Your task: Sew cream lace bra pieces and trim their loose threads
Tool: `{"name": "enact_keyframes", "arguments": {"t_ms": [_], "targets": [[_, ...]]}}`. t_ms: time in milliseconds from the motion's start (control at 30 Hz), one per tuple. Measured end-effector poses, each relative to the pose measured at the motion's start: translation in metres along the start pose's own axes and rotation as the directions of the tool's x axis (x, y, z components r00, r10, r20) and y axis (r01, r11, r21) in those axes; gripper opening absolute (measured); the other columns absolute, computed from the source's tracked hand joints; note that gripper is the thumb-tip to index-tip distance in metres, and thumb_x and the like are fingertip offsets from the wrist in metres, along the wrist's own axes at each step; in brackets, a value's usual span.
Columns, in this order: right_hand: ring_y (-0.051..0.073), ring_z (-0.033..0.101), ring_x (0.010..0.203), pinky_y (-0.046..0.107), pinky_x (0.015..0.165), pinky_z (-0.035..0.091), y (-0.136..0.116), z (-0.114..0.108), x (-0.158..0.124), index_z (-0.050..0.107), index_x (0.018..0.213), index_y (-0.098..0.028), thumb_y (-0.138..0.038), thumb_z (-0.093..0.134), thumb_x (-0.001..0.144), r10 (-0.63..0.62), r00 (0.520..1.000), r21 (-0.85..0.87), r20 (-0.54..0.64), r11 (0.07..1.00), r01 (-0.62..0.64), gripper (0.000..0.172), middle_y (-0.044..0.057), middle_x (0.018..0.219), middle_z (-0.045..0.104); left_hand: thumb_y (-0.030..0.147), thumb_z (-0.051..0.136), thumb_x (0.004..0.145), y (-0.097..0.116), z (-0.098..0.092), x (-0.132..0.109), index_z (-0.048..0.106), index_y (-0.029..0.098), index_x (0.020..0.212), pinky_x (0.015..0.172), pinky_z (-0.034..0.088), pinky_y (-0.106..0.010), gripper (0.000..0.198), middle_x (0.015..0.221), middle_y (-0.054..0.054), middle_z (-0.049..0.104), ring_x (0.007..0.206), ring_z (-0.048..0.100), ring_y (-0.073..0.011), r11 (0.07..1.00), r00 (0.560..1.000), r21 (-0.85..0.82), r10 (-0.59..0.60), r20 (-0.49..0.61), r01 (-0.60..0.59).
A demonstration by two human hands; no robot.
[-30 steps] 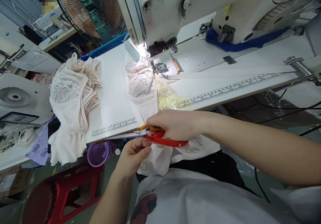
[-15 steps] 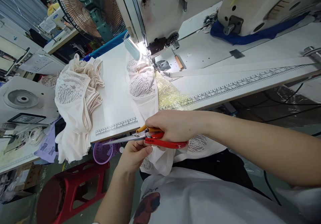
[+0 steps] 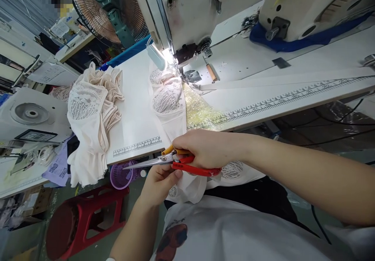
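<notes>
My right hand (image 3: 205,148) is closed round the handles of a pair of scissors (image 3: 150,162) with red and orange grips. The blades point left, past the table's front edge. Just below them my left hand (image 3: 159,183) pinches the edge of a white lace bra piece (image 3: 190,189), which hangs over my lap; the exact spot between the fingers is hidden. Another stretch of white lace bra fabric (image 3: 168,101) lies on the table, running up under the needle of the sewing machine (image 3: 195,19). Whether the two stretches join is hidden behind my right hand.
A stack of cream lace pieces (image 3: 90,124) hangs over the table's left edge. Under it stand a purple basket (image 3: 120,177) and a red stool (image 3: 84,218). Yellowish plastic film (image 3: 202,110) and a wooden-handled tool (image 3: 211,72) lie near the needle. A fan (image 3: 114,15) stands behind.
The view has shifted slightly, so the table and machine sit a little differently. Both hands and the scissors keep nearly the same pose.
</notes>
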State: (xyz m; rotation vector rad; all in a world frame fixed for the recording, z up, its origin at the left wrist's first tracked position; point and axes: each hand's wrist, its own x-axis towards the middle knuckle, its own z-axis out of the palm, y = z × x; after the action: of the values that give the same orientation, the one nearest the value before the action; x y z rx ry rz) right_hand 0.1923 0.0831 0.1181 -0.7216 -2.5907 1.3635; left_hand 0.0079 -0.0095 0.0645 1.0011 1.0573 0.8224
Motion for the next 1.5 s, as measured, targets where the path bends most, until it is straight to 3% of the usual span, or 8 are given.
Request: {"name": "enact_keyframes", "arguments": {"t_ms": [133,233,267,367,433,500,1100,1500], "targets": [[0.011,0.041,0.053,0.024,0.047,0.032,0.003,0.016,-0.015,0.04,0.07,-0.021,-0.023,0.056,0.072,0.148,0.96,0.202,-0.237,0.974,-0.1,0.017,-0.003,0.065,0.048,0.035,0.071,0.073,-0.003,0.0,-0.003,0.068,0.014,0.075,0.056,0.041,-0.021,0.021,0.066,-0.002,0.062,0.058,0.052,-0.0106,0.999,0.991,0.007,0.032,-0.129,-0.031],[0.013,0.043,0.058,0.027,0.053,0.037,0.012,0.034,-0.043,0.041,0.08,-0.022,-0.038,0.052,0.079,0.154,0.888,0.338,-0.433,0.941,0.001,0.02,-0.001,0.071,0.047,0.039,0.072,0.07,-0.004,0.001,-0.006,0.067,0.014,0.071,0.052,0.037,-0.02,0.026,0.062,-0.001,0.059,0.054,0.048,-0.0092,1.0,0.981,-0.007,0.015,-0.193,-0.017],[0.014,0.043,0.061,0.028,0.055,0.038,0.015,0.04,-0.054,0.04,0.079,-0.022,-0.044,0.051,0.079,0.097,0.896,0.326,-0.433,0.944,0.056,0.024,-0.001,0.073,0.046,0.04,0.073,0.069,-0.004,0.001,-0.006,0.066,0.014,0.071,0.052,0.037,-0.02,0.027,0.061,-0.001,0.058,0.054,0.047,-0.0093,1.0,0.979,-0.023,0.013,-0.204,-0.019],[0.015,0.043,0.062,0.028,0.055,0.037,0.024,0.057,-0.082,0.04,0.077,-0.022,-0.051,0.05,0.078,0.106,0.979,0.269,-0.174,0.961,-0.056,0.03,-0.001,0.073,0.045,0.039,0.073,0.068,-0.004,0.003,-0.006,0.066,0.014,0.07,0.052,0.037,-0.02,0.026,0.06,0.0,0.057,0.054,0.046,-0.0091,0.997,0.976,-0.069,0.024,-0.217,-0.039],[0.015,0.043,0.061,0.027,0.054,0.035,0.028,0.067,-0.09,0.036,0.072,-0.022,-0.051,0.048,0.08,0.194,0.981,0.198,0.009,0.961,-0.191,0.032,0.0,0.071,0.047,0.038,0.073,0.069,-0.004,0.005,-0.006,0.066,0.014,0.07,0.053,0.036,-0.02,0.025,0.06,-0.001,0.057,0.054,0.046,-0.0091,0.996,0.977,-0.073,0.036,-0.211,-0.053],[0.015,0.042,0.06,0.027,0.054,0.033,0.029,0.075,-0.091,0.03,0.068,-0.023,-0.051,0.045,0.081,0.245,0.965,0.143,0.091,0.956,-0.257,0.034,0.0,0.07,0.048,0.037,0.072,0.071,-0.004,0.008,-0.005,0.066,0.014,0.07,0.053,0.036,-0.02,0.024,0.061,-0.001,0.057,0.056,0.047,-0.0093,0.996,0.978,-0.062,0.047,-0.202,-0.061],[0.015,0.046,0.053,0.027,0.051,0.031,0.015,0.077,-0.066,0.034,0.07,-0.023,-0.057,0.043,0.081,0.316,0.946,0.096,0.072,0.942,-0.322,0.037,0.0,0.065,0.054,0.033,0.067,0.067,0.006,0.023,-0.005,0.053,0.014,0.059,0.047,0.031,-0.019,0.025,0.053,0.002,0.048,0.049,0.038,-0.0075,0.998,0.962,0.054,-0.014,-0.272,0.03],[0.013,0.044,0.05,0.025,0.046,0.032,0.019,0.084,-0.069,0.031,0.062,-0.023,-0.049,0.051,0.078,0.429,0.901,0.301,0.059,0.853,-0.426,0.037,-0.003,0.058,0.047,0.032,0.064,0.07,0.011,0.021,-0.007,0.053,0.013,0.061,0.05,0.032,-0.02,0.024,0.057,0.001,0.049,0.052,0.04,-0.0081,0.99,0.972,0.131,-0.016,-0.233,0.047]]}}
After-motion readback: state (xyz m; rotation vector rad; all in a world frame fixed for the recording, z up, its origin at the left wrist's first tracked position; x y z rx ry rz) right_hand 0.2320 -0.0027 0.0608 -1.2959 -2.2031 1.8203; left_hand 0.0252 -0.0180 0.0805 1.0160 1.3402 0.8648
